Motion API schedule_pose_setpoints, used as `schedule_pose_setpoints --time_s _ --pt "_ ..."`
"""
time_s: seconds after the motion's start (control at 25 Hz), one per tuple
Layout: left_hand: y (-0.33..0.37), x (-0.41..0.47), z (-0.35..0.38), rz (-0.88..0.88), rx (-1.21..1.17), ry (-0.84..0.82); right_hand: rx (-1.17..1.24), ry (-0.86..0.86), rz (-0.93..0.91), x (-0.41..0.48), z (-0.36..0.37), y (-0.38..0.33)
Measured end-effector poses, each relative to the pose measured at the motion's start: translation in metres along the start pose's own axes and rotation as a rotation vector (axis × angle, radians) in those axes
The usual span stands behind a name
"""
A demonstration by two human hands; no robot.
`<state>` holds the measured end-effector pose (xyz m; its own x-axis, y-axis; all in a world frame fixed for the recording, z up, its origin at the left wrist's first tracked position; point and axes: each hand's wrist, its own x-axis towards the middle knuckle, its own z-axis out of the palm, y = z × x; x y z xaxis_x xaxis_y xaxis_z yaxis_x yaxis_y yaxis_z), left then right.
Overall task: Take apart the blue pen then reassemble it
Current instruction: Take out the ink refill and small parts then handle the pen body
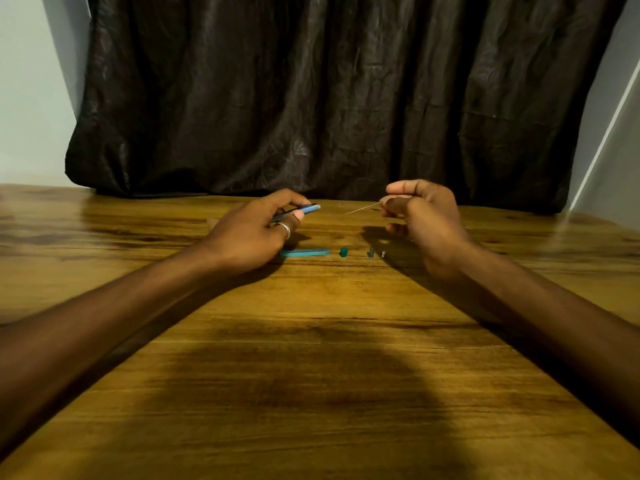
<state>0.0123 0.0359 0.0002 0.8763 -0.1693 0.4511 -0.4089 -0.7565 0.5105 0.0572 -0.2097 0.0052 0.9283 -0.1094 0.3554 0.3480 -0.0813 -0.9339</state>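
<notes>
My left hand (pixel 256 230), a ring on one finger, grips a blue pen barrel (pixel 309 209) whose open end points right. My right hand (pixel 420 216) pinches a thin ink refill (pixel 362 208), its tip aimed left toward the barrel with a gap between them. On the wooden table (pixel 311 341) below lie a light blue pen piece (pixel 304 253), a small teal cap piece (pixel 343 252), and two tiny grey parts (pixel 371 252) (pixel 383 253) in a row.
A dark curtain (pixel 329 98) hangs behind the table's far edge. Pale walls (pixel 31 98) show at both sides. Both forearms rest across the table toward me.
</notes>
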Motion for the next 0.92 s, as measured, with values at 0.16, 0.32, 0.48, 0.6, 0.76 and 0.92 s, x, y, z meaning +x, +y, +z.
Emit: schedule_pose_setpoints --time_s 0.16,0.32,0.48,0.6,0.76,0.92 --pt "0.003 -0.002 -0.001 0.077 0.203 0.049 -0.005 -0.003 -0.002 -0.001 0.0 -0.002" --pt "0.006 -0.005 0.001 0.135 0.09 0.052 -0.008 -0.007 -0.003 -0.003 0.001 -0.004" --pt "0.007 -0.005 0.002 0.12 0.055 -0.017 0.011 -0.015 -0.004 -0.006 0.003 -0.006" --pt "0.007 -0.003 0.001 0.057 -0.032 -0.029 0.05 -0.035 -0.018 -0.01 0.004 -0.011" --pt "0.008 -0.001 0.002 0.014 -0.116 -0.05 0.084 -0.067 -0.045 -0.015 0.009 -0.014" --pt "0.007 0.0 0.005 0.001 -0.209 -0.094 0.084 -0.08 -0.063 -0.019 0.013 -0.015"
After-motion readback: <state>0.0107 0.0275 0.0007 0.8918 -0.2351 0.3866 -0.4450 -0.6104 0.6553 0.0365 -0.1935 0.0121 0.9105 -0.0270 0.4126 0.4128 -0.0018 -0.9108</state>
